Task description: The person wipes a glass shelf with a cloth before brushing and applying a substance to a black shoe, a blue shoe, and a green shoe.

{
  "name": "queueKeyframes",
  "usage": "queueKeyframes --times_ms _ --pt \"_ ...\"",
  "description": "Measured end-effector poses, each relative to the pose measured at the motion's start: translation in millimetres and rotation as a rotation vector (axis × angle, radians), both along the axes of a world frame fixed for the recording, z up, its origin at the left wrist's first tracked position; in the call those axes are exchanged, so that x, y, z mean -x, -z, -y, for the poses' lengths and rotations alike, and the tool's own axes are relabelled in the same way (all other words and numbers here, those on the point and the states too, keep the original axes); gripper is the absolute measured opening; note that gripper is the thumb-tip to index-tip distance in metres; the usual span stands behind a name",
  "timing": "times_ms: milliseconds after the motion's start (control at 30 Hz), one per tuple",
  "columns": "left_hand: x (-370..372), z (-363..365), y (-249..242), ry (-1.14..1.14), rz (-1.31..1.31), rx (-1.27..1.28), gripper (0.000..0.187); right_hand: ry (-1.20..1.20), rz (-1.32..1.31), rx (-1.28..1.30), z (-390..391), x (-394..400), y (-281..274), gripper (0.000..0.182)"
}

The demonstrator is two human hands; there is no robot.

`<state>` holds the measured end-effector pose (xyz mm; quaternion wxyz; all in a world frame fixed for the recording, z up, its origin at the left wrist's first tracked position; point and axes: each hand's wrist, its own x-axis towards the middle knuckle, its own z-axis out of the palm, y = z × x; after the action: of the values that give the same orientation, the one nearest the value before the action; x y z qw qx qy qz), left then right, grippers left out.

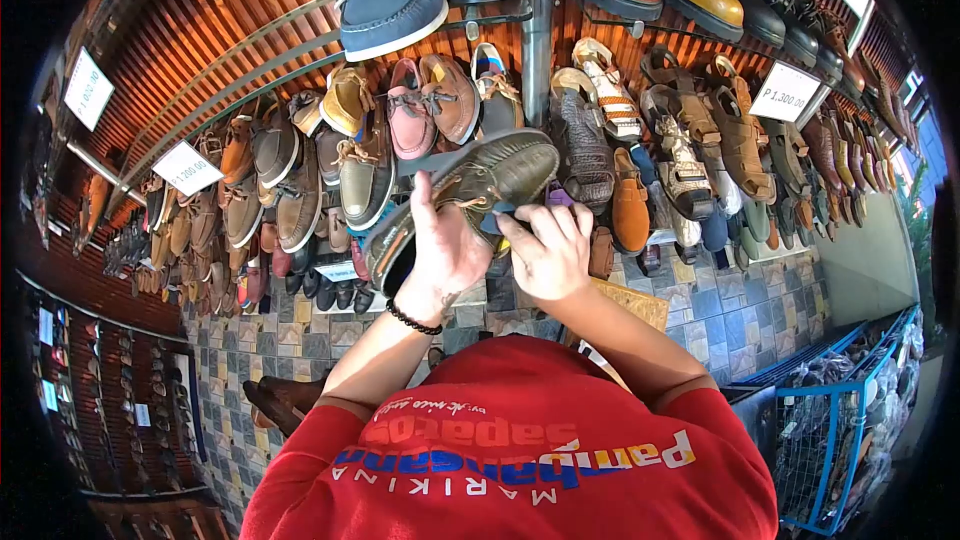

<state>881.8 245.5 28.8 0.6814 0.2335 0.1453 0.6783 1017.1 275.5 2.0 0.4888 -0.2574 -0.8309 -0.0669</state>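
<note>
A dark olive leather shoe point(515, 162) with tan laces is held in front of the shelves, its toe up and to the right. My left hand point(447, 245) is under and against the shoe's near side, thumb raised beside the laces, with a dark bead bracelet at the wrist. My right hand point(548, 245) is closed, its fingers pinching at the shoe's near edge, where a small blue and yellow bit shows. What exactly these fingertips grip is too small to tell.
Racks of shoes point(365, 175) and sandals point(690, 165) stand ahead, with price cards point(187, 168). A blue wire cage point(820, 440) is at the lower right. Brown boots point(285, 402) stand on the tiled floor point(735, 325) at the lower left.
</note>
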Motion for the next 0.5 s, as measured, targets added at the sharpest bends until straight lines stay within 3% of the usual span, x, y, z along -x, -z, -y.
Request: queueKeyframes --times_ms 133,233,367,467,500 --pt "-1.6 3.8 2.1 -0.062 -0.059 0.045 0.079 0.011 0.139 0.067 13.4 -5.0 -0.7 0.023" --pt "-1.4 6.0 6.8 -0.049 -0.094 0.024 0.078 -0.025 0.447 0.019 23.2 -6.5 5.0 0.023" --pt "0.1 7.2 7.5 -0.069 -0.193 -0.026 0.08 -0.476 0.148 0.464 3.2 -23.7 -18.9 0.022" --pt "7.4 7.1 22.6 -0.004 -0.225 -0.109 0.073 -0.366 -0.294 0.541 -16.1 -32.4 -43.7 0.023" --pt "1.9 6.9 25.4 -0.056 -0.309 -0.097 0.082 -0.271 -0.347 0.393 -20.6 -26.3 -49.5 0.024"
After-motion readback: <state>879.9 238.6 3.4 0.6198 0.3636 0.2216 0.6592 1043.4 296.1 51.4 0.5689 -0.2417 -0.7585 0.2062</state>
